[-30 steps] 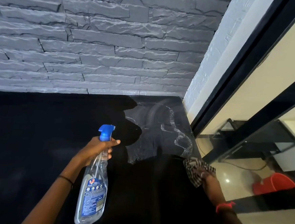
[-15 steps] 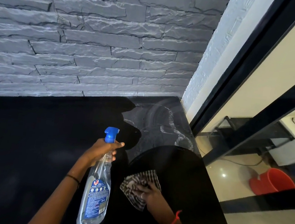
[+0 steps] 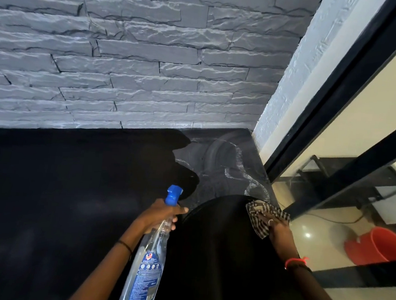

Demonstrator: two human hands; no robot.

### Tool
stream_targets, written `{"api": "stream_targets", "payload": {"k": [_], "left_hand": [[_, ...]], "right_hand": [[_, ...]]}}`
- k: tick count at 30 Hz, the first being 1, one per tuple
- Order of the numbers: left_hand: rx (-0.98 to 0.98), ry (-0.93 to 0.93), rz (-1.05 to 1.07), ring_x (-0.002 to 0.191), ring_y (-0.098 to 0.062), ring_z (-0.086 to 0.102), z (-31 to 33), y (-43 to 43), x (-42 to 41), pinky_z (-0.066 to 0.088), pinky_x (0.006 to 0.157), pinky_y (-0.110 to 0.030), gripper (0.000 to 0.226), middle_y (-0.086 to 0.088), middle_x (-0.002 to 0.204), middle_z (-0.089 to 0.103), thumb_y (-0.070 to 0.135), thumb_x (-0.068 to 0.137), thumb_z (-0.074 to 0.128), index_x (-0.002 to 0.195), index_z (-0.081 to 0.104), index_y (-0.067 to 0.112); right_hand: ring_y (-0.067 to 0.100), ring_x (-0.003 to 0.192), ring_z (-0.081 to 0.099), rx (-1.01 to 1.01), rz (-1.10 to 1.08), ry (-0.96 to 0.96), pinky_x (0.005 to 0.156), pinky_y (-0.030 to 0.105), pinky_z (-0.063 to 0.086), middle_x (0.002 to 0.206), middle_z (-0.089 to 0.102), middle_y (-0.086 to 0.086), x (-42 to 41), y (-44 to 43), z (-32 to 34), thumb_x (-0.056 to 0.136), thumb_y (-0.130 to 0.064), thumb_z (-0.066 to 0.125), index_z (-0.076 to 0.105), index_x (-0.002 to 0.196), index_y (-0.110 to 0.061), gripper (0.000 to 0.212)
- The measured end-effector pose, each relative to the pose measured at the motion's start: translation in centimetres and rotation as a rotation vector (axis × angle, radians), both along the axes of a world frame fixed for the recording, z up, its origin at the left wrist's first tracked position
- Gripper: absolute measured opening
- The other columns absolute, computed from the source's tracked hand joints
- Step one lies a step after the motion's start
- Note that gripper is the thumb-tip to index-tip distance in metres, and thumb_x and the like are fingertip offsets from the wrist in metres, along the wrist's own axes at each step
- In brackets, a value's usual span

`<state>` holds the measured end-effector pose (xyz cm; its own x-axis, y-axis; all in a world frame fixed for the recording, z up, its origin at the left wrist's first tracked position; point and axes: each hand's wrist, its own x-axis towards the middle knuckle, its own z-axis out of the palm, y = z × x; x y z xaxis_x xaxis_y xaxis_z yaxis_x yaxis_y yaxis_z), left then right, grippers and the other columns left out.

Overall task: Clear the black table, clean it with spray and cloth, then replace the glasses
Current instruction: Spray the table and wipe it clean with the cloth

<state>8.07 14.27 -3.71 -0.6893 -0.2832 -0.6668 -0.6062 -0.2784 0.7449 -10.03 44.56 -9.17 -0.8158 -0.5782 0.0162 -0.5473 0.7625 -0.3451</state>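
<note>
The black table (image 3: 59,186) fills the lower left and runs back to the stone wall. My left hand (image 3: 158,215) grips the neck of a clear spray bottle (image 3: 147,259) with a blue trigger head, held above the table with its nozzle pointing away. My right hand (image 3: 278,229) presses a striped cloth (image 3: 262,213) flat on the table near its right edge. Whitish wet streaks (image 3: 235,169) lie on the far right corner of the top. No glasses are in view.
A grey stone wall (image 3: 128,61) backs the table. To the right a black-framed glass panel (image 3: 338,101) stands close to the table's edge. Beyond it a red bucket (image 3: 383,245) sits on a shiny tiled floor, beside a low black stand (image 3: 346,182).
My right hand has swept the cloth from the table's middle front back to the right edge. The left hand holds the bottle nearly in the same place.
</note>
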Motion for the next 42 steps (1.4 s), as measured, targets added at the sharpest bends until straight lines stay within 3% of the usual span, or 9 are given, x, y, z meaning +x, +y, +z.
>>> {"api": "stream_targets", "payload": {"k": [3, 10, 19, 29, 35, 37, 40, 42], "left_hand": [[-0.02, -0.006, -0.029, 0.045, -0.016, 0.053, -0.1, 0.6, -0.7, 0.044, 0.044, -0.025, 0.027, -0.001, 0.054, 0.054, 0.021, 0.078, 0.077, 0.087, 0.053, 0.009], [-0.111, 0.015, -0.052, 0.045, -0.016, 0.054, 0.7, 1.5, -2.8, 0.045, 0.045, -0.024, 0.024, -0.001, 0.054, 0.053, 0.02, 0.079, 0.076, 0.081, 0.055, 0.009], [-0.202, 0.173, -0.145, 0.042, -0.014, 0.052, 3.9, 4.3, -10.1, 0.047, 0.05, -0.025, 0.026, 0.002, 0.048, 0.052, 0.019, 0.079, 0.075, 0.067, 0.052, 0.014], [-0.142, 0.193, -0.378, 0.047, -0.015, 0.054, 5.9, 11.1, -14.2, 0.047, 0.053, -0.023, 0.029, 0.005, 0.051, 0.051, 0.025, 0.08, 0.074, 0.065, 0.051, 0.017], [-0.074, 0.126, -0.336, 0.044, -0.014, 0.053, 3.9, 11.2, -11.1, 0.044, 0.045, -0.02, 0.022, 0.001, 0.053, 0.051, 0.026, 0.08, 0.076, 0.073, 0.058, 0.016], [-0.046, 0.118, -0.243, 0.041, -0.013, 0.051, 3.7, 10.3, -9.9, 0.043, 0.043, -0.021, 0.02, 0.0, 0.053, 0.05, 0.022, 0.08, 0.076, 0.076, 0.058, 0.014], [-0.037, 0.116, -0.056, 0.041, -0.014, 0.049, 3.6, 8.3, -7.8, 0.043, 0.048, -0.024, 0.019, 0.0, 0.051, 0.05, 0.018, 0.079, 0.076, 0.081, 0.059, 0.011], [-0.038, 0.111, 0.059, 0.044, -0.016, 0.049, 3.6, 6.6, -6.1, 0.044, 0.051, -0.027, 0.021, -0.001, 0.052, 0.05, 0.017, 0.078, 0.077, 0.085, 0.059, 0.008]], "right_hand": [[0.044, 0.107, 0.054, 0.054, -0.08, -0.092, 0.098, 0.045, 0.042, 0.119, 0.064, 0.02, -0.9, -1.2, 0.0, 0.073, 0.017, 0.055, 0.066, 0.113, -0.005, 0.047], [0.043, 0.113, 0.048, 0.068, -0.118, -0.099, 0.103, 0.045, 0.037, 0.125, 0.059, 0.019, -0.9, -1.4, -0.9, 0.078, 0.016, 0.051, 0.063, 0.119, -0.006, 0.048], [0.038, 0.118, 0.046, 0.043, -0.088, -0.073, 0.108, 0.04, 0.032, 0.133, 0.057, 0.002, -1.5, -1.0, -2.1, 0.079, 0.011, 0.053, 0.06, 0.125, -0.022, 0.056], [0.037, 0.108, 0.056, 0.053, -0.022, -0.044, 0.099, 0.046, 0.043, 0.125, 0.062, -0.001, -2.3, 0.0, -3.6, 0.069, 0.009, 0.065, 0.066, 0.117, -0.022, 0.057], [0.033, 0.112, 0.053, 0.078, 0.05, -0.045, 0.103, 0.043, 0.041, 0.13, 0.058, -0.005, -3.1, 0.6, -4.3, 0.071, 0.004, 0.065, 0.06, 0.124, -0.025, 0.061], [0.031, 0.117, 0.05, 0.064, 0.05, -0.057, 0.106, 0.044, 0.038, 0.133, 0.056, -0.006, -3.3, 0.8, -4.0, 0.074, 0.001, 0.067, 0.06, 0.125, -0.026, 0.058], [0.034, 0.121, 0.046, 0.027, 0.027, -0.035, 0.106, 0.045, 0.035, 0.134, 0.055, -0.001, -4.6, 0.8, -3.0, 0.079, 0.005, 0.052, 0.061, 0.124, -0.021, 0.053], [0.033, 0.118, 0.05, -0.002, 0.025, 0.022, 0.106, 0.041, 0.037, 0.13, 0.059, 0.001, -6.7, 0.0, -2.6, 0.079, -0.003, 0.045, 0.064, 0.12, -0.018, 0.047]]}}
